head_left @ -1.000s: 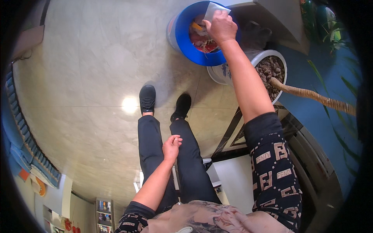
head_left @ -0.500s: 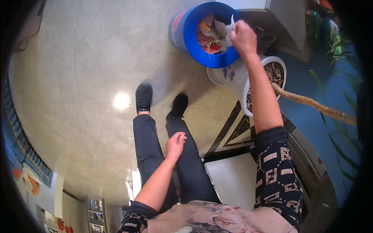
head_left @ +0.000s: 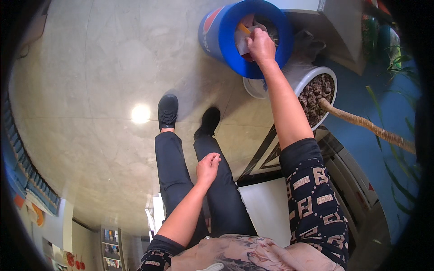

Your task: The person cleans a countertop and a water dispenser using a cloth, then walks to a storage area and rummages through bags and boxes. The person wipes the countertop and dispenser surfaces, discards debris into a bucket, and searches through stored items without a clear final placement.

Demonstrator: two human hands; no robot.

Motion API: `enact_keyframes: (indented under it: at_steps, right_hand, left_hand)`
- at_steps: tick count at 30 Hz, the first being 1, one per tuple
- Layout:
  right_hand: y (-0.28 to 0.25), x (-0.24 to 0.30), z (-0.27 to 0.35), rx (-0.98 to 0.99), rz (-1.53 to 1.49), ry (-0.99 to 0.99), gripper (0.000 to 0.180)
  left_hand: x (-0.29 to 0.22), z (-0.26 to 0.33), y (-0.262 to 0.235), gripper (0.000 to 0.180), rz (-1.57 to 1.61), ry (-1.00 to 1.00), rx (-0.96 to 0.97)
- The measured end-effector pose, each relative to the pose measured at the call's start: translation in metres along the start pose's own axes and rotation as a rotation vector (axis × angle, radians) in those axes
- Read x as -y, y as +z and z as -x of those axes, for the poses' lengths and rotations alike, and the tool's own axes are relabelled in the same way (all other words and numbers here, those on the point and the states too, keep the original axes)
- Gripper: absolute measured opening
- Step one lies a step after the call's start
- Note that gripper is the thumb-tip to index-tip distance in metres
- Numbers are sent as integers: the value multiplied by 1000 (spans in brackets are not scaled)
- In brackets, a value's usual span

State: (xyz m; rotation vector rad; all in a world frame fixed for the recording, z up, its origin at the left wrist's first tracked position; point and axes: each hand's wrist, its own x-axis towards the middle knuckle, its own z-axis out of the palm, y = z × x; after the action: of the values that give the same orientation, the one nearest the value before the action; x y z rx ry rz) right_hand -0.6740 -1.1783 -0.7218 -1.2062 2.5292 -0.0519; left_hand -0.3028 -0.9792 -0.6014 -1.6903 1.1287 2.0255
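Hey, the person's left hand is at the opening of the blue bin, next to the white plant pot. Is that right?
Not quite: the head view shows the right hand at the opening of the blue bin, next to the white plant pot.

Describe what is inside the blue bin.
Inside the bin: a yellow scrap, pale rubbish and a red piece. The right hand covers part of the opening; what lies beneath it cannot be seen.

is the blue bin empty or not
Not empty: the blue bin holds mixed scraps, including an orange piece, visible through its open top. The right hand hides part, so how full cannot be told.
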Motion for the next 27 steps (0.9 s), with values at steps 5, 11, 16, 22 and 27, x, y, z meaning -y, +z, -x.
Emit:
enact_keyframes:
  at_steps: [5, 11, 16, 22, 27]
  right_hand:
    - [19, 6, -13, 212, 281, -111, 16]
    - [44, -6, -22, 350, 331, -22, 19]
    - [7, -7, 6, 304, 98, -64, 18]
    - [-86, 1, 81, -112, -115, -209, 17]
    - [-171, 27, 181, 19, 128, -260, 56]
  left_hand:
    - [-10, 1, -3, 19, -26, 33, 22]
    - [-8, 1, -3, 18, -10, 71, 25]
    - [1, 0, -4, 17, -55, 86, -5]
    - [0, 15, -20, 17, -237, 189, -69]
    - [-25, 63, -59, 15, -415, 467, -201]
